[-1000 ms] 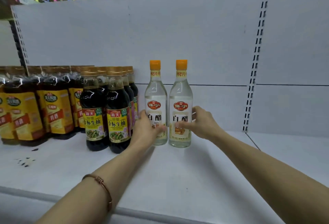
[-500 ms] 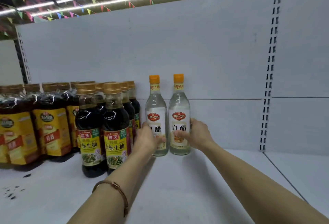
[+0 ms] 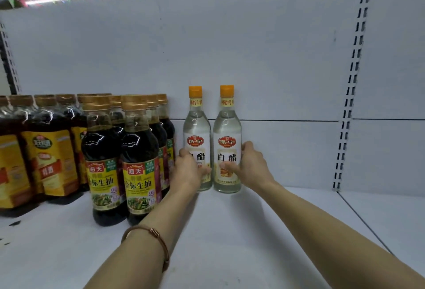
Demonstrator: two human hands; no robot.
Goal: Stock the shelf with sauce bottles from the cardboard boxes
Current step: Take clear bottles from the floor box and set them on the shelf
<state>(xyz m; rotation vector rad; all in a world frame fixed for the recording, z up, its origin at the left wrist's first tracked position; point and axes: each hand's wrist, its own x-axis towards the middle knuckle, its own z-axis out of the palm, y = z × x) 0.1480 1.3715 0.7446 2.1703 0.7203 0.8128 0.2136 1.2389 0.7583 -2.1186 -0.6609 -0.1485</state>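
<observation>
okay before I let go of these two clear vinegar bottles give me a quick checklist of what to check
1. Left vinegar bottle upright on the shelf: ok.
2. Right vinegar bottle upright, beside the first: ok.
3. Labels facing front: ok; the left one is partly covered by the left hand.
4. Both bottles pushed back to the rear panel: they look close to it; touching or not, cannot tell.
5. Left bottle apart from the soy sauce bottles: cannot tell, the left hand hides the gap.
6. Right hand free to release: not yet, its fingers curl round the right bottle.

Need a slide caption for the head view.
Left hand and right hand each grip a clear vinegar bottle upright on the shelf.
</observation>
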